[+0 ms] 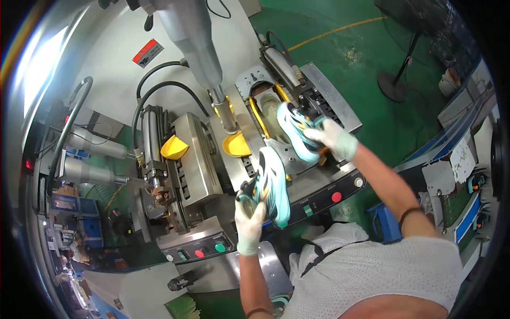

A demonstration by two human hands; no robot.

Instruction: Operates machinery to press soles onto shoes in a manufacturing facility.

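Observation:
My left hand (pixel 248 226), in a white glove, grips a turquoise and black sneaker (pixel 272 183) at its dark collar, with the sole side turned to the right. The other sneaker (pixel 297 132), of the same colours, is in my gloved right hand (pixel 338 139). That hand closes on its upper above a shoe-shaped press bed (pixel 270 111) edged with yellow pads. I cannot tell whether this sneaker touches the bed. Just left of the left-hand sneaker is a yellow cup-shaped pad (pixel 237 144) under a metal press cylinder (pixel 227 114).
Control panels with a red button (pixel 336 197) and a green button (pixel 220 248) run along the machine's front. Another yellow pad (pixel 174 148) sits at the left station. Black hoses (pixel 159 87) arch behind it. A fan stand (pixel 392 86) and a blue stool (pixel 386 222) stand to the right.

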